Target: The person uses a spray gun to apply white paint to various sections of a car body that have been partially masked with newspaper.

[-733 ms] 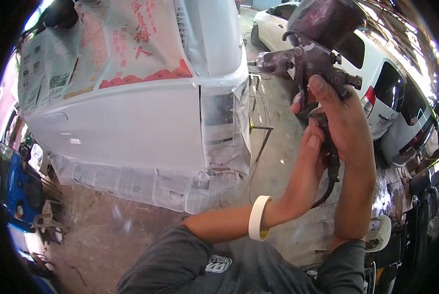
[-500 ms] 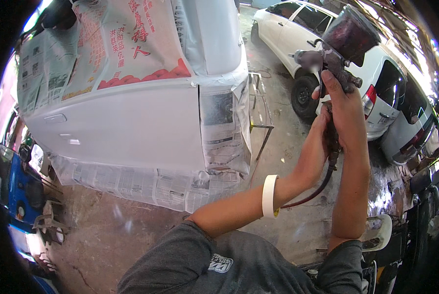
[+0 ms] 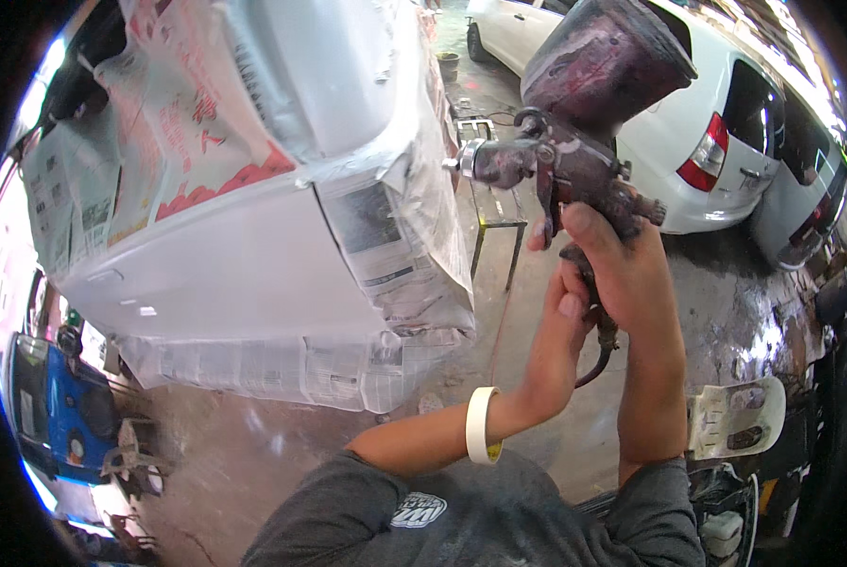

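Note:
My right hand [image 3: 628,269] is wrapped around the grip of a paint spray gun [image 3: 584,180], raised at the upper right. The gun is stained dark, and its large cup [image 3: 598,71] sits tilted on top. Its silver nozzle points left, toward the car body. Lower on the handle, my left hand [image 3: 557,321] is closed at the grip's base, just above the hose [image 3: 598,367]. A roll of masking tape [image 3: 478,425] hangs around my left wrist. Left of the gun stands a car body with a whitish panel [image 3: 225,274], masked with newspaper [image 3: 367,231] and a printed sheet [image 3: 192,113].
Behind the gun is a parked white car [image 3: 674,151], with another vehicle [image 3: 801,213] beside it. A metal stand [image 3: 499,213] stands by the masked corner. At the right is a white plastic chair [image 3: 740,416]; a blue vehicle [image 3: 59,402] is at the far left.
The spray gun and both hands have come nearer and shifted left and lower in view. The masked car body appears turned and farther left as the view has swung. Both hands keep their hold.

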